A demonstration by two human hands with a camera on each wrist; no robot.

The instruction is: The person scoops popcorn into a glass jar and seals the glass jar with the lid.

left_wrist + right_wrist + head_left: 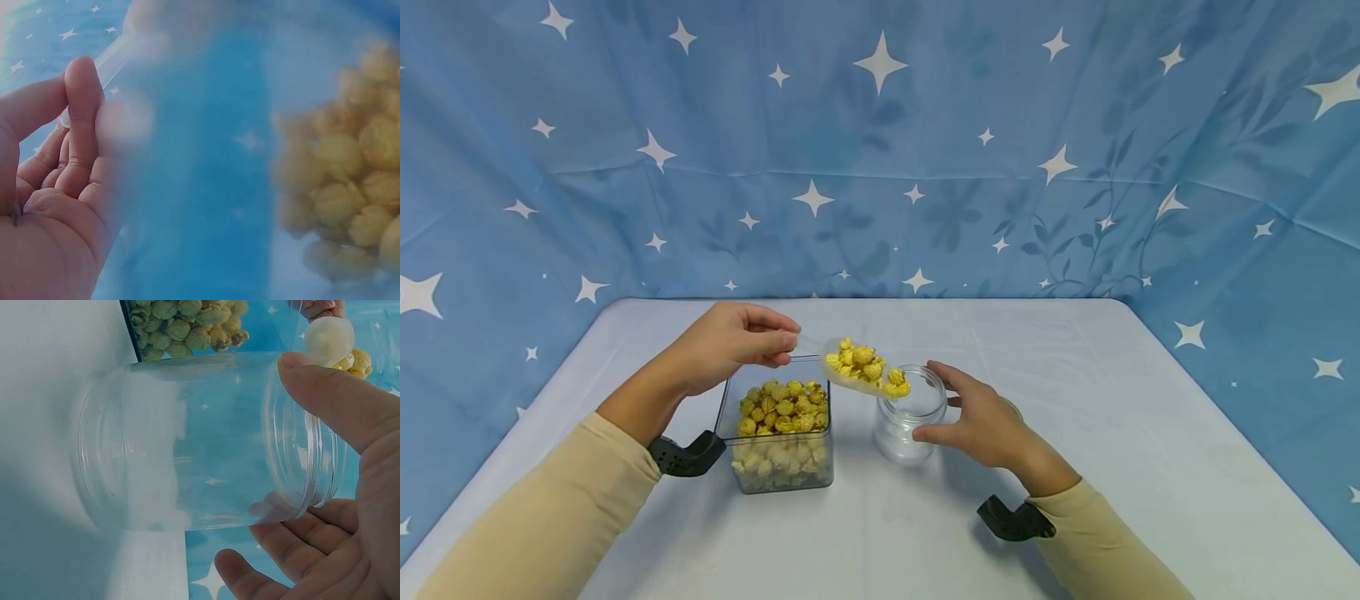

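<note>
My left hand pinches the handle of a translucent spoon heaped with yellow popcorn. The spoon's front end is over the rim of a clear glass jar, which stands upright and looks empty inside. Thumb and fingers of my right hand grip the jar around its neck from the right, as the right wrist view also shows on the jar. Just below my left hand stands a clear square container holding more popcorn.
A white-covered table lies under everything. Behind it and at both sides hangs a blue cloth with white stars. Black straps with camera mounts sit on both wrists.
</note>
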